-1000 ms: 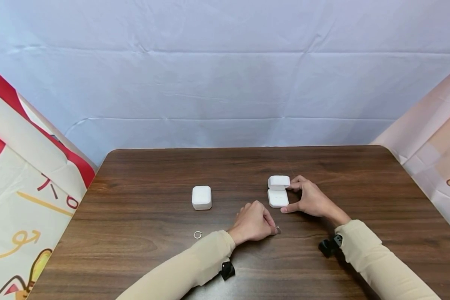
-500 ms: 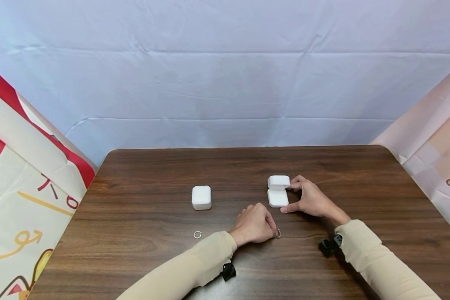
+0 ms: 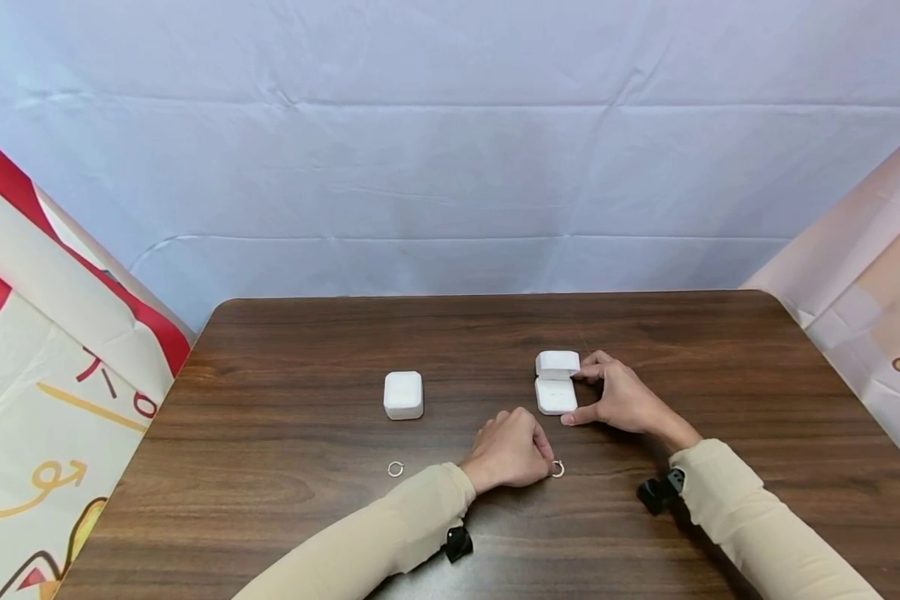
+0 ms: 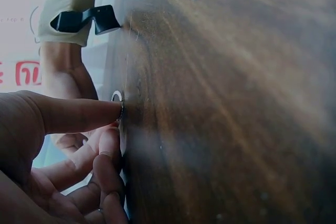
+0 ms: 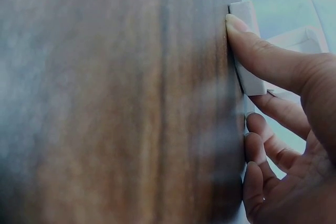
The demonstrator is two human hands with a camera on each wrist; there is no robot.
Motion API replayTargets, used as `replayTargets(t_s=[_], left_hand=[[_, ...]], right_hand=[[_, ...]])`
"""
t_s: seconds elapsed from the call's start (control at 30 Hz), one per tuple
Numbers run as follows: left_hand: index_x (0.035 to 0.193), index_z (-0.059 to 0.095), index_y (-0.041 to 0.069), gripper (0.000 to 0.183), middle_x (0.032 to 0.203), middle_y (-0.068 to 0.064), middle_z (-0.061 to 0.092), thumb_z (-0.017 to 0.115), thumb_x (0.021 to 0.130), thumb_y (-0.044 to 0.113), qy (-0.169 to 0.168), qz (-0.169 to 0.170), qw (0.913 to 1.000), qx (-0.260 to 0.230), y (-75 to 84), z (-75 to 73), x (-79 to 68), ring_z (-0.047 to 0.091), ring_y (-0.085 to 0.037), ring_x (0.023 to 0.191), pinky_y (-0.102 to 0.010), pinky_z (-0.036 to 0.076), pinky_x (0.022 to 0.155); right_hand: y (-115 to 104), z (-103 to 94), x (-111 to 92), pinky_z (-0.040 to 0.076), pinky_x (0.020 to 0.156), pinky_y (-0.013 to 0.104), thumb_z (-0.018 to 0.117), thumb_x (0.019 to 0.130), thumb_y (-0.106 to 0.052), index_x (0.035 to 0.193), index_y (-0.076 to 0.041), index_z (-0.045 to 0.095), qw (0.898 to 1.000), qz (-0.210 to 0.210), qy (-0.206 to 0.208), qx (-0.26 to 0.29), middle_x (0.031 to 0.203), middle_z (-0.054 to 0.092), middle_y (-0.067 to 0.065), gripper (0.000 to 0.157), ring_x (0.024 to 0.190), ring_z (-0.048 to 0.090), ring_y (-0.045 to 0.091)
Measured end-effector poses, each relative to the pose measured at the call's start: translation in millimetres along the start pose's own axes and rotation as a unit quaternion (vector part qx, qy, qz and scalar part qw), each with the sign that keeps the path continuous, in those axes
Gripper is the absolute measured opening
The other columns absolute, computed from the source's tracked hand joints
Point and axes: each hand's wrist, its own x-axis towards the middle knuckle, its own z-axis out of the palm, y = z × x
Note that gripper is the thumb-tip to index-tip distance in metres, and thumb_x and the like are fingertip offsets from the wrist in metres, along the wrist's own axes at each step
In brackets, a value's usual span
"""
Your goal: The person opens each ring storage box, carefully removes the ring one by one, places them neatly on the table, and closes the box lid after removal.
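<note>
My left hand [image 3: 508, 450] pinches a small silvery hoop earring [image 3: 558, 469] between thumb and fingertips, close to the tabletop. In the left wrist view the thumb covers part of the hoop earring [image 4: 116, 97], which stands on edge. A white jewellery box [image 3: 556, 397] sits to the far side of that hand, lid raised, a pale insert with tiny marks inside. My right hand [image 3: 621, 395] holds the box from its right, thumb at the near corner and fingers by the hinge. The right wrist view shows the thumb against the side of the box [image 5: 253, 72].
A second white box [image 3: 403, 395], lid down, stands left of the hands. Nearer the front lies another small hoop earring [image 3: 395, 469]. All rest on a brown wooden table [image 3: 292, 358], with a pale cloth [image 3: 450, 167] hanging behind its far edge.
The left hand has shifted slightly right and nearer the front, and more of its hoop earring shows beyond the fingertips. The right hand and the raised-lid box stay where they were.
</note>
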Motion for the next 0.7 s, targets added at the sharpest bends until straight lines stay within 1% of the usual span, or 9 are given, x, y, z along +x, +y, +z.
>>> replayTargets(t_s=[0.33, 0.43, 0.57, 0.7], left_hand=[[0.068, 0.074, 0.024, 0.015, 0.064, 0.016, 0.063, 0.087, 0.074, 0.02, 0.002, -0.002, 0.9999, -0.01, 1.2, -0.5, -1.9, 0.056, -0.007, 0.062, -0.03, 0.047, 0.059], [0.069, 0.076, 0.022, 0.013, 0.062, 0.016, 0.062, 0.088, 0.074, 0.021, 0.002, 0.003, 0.9998, -0.02, 0.0, -1.4, -0.7, 0.056, -0.006, 0.061, -0.03, 0.046, 0.058], [0.071, 0.077, 0.021, 0.011, 0.059, 0.017, 0.061, 0.086, 0.075, 0.02, 0.011, 0.013, 0.9995, -0.028, -1.5, -4.4, 2.8, 0.056, -0.004, 0.061, -0.028, 0.046, 0.058], [0.074, 0.078, 0.019, 0.008, 0.061, 0.018, 0.063, 0.085, 0.077, 0.019, 0.023, 0.024, 0.9985, -0.043, -3.1, -8.1, 7.3, 0.057, 0.0, 0.061, -0.025, 0.046, 0.061]], right_hand=[[0.1, -0.5, -0.5, 0.046, 0.087, 0.049, 0.098, 0.066, -0.03, 0.116, 0.001, 0.073, 1.0, 0.001, -0.002, 0.002, 0.113, 0.059, 0.013, 0.064, 0.103, 0.057, 0.032], [0.0, -0.7, -0.7, 0.046, 0.088, 0.049, 0.098, 0.066, -0.03, 0.117, 0.001, 0.073, 1.0, 0.002, -0.003, 0.003, 0.114, 0.059, 0.013, 0.064, 0.103, 0.057, 0.032], [-0.2, -1.0, -1.0, 0.045, 0.088, 0.05, 0.097, 0.066, -0.03, 0.118, 0.001, 0.073, 1.0, 0.005, -0.004, 0.006, 0.114, 0.059, 0.013, 0.064, 0.104, 0.057, 0.033], [-0.2, -0.9, -1.2, 0.045, 0.088, 0.049, 0.097, 0.066, -0.03, 0.117, 0.0, 0.074, 1.0, 0.005, -0.003, 0.007, 0.113, 0.059, 0.012, 0.064, 0.103, 0.057, 0.032]])
